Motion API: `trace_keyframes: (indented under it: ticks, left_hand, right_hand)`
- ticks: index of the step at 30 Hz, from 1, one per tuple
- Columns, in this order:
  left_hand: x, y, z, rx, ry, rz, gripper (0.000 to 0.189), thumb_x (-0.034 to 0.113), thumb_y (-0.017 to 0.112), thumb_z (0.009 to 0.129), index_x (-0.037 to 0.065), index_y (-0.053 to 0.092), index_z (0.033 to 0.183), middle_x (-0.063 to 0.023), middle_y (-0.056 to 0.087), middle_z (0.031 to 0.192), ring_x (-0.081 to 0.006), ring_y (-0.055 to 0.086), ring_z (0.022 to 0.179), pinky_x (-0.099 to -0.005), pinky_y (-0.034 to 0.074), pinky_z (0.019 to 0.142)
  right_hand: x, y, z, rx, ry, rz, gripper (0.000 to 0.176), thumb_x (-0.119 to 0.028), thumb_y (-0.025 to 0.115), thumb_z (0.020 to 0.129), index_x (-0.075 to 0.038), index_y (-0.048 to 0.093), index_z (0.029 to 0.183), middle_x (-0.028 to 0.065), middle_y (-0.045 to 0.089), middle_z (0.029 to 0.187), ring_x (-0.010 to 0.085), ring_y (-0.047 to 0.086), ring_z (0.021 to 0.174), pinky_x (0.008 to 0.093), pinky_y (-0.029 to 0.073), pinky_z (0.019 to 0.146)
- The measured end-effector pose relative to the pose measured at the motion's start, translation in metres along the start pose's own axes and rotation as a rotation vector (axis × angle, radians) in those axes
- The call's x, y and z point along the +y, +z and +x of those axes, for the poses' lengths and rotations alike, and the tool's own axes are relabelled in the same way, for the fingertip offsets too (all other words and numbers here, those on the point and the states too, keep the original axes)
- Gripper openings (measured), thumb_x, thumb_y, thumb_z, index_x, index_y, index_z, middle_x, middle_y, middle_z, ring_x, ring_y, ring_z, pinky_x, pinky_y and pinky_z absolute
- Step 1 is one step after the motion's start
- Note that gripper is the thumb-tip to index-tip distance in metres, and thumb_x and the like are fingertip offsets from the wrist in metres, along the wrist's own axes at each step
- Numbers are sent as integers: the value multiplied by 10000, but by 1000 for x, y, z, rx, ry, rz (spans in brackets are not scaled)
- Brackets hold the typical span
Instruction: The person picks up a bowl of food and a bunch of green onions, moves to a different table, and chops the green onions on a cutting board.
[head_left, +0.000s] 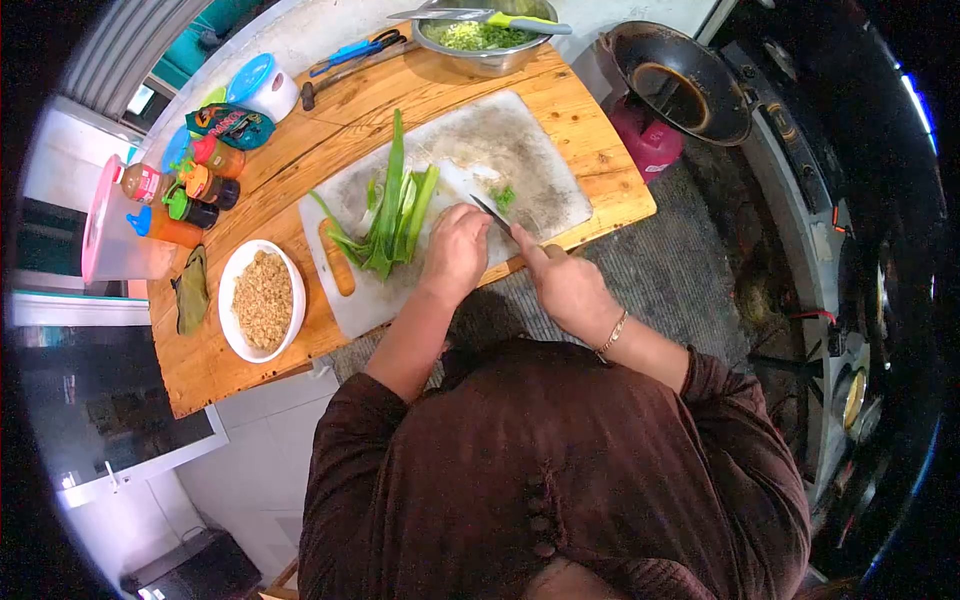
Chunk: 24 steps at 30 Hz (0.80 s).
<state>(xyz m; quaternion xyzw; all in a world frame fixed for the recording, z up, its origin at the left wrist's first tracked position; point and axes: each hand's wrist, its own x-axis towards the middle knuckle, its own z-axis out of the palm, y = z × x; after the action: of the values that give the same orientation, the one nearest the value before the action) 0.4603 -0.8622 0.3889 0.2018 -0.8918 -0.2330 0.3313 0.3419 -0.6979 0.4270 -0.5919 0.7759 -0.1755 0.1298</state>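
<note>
My right hand is wrapped round a small knife, whose blade points up and left over the white cutting board. Close to the blade on the left, my left hand rests at the board with its fingers curled; whatever it pinches is too small to make out. Left of it lie long green leafy stalks. A little heap of chopped greens sits just above the blade.
Behind the board, a metal bowl of chopped greens carries a second knife. At left are a white bowl of crumbly food and several sauce bottles. A wok stands at right.
</note>
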Motion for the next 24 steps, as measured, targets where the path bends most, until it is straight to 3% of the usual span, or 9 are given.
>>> trace_keyframes:
  ticks: [7, 10, 13, 16, 19, 22, 24]
  left_hand:
    - [-3, 1, 0, 0, 33, 1, 86, -42, 664, 794, -7, 682, 870, -166, 669, 903, -376, 639, 868, -435, 525, 800]
    - [-5, 1, -3, -26, 35, -30, 111, -44, 644, 786, -2, 679, 883, -160, 643, 939, -374, 616, 931, -450, 507, 860]
    - [5, -4, -5, -11, 58, -28, 133, -55, 629, 780, -4, 680, 892, -167, 640, 935, -378, 618, 932, -451, 511, 845]
    - [9, -7, -8, -37, 10, -27, 159, -66, 613, 770, -8, 684, 900, -172, 640, 934, -378, 623, 929, -451, 518, 834]
    - [5, -6, -7, -50, -62, -76, 175, -71, 610, 759, -11, 688, 904, -172, 644, 938, -374, 629, 924, -449, 525, 833]
    - [3, -4, -2, -30, -9, -2, 180, -74, 609, 754, -10, 691, 901, -170, 644, 929, -368, 632, 916, -452, 526, 837]
    - [4, -5, 0, -27, -12, 18, 140, -59, 629, 784, -6, 698, 893, -168, 657, 922, -364, 648, 882, -439, 534, 804]
  right_hand:
    - [-9, 3, 5, -49, 35, -53, 696, -50, 522, 878, -115, 353, 1551, 224, 658, 953, 398, 683, 743, 488, 566, 677]
    - [-11, 12, 23, -24, 15, -104, 687, -61, 514, 886, -115, 352, 1552, 216, 663, 943, 387, 687, 751, 483, 566, 683]
    - [-5, 18, 34, 73, -68, -75, 668, -88, 529, 883, -90, 375, 1533, 195, 676, 849, 362, 690, 697, 470, 573, 633]
    - [4, 11, 39, 17, -58, -19, 682, -95, 541, 883, -121, 370, 1542, 193, 686, 876, 376, 693, 723, 482, 570, 663]
    - [3, -2, 36, -124, 114, 79, 629, -113, 533, 910, -171, 416, 1526, 218, 678, 973, 390, 688, 786, 490, 558, 700]
    - [6, 7, 17, 83, -39, 76, 632, -114, 542, 908, -154, 416, 1526, 215, 671, 938, 398, 680, 722, 497, 560, 681]
    - [-1, 4, 6, 10, 9, -3, 653, -101, 544, 898, -144, 401, 1533, 215, 662, 926, 395, 678, 714, 492, 562, 676]
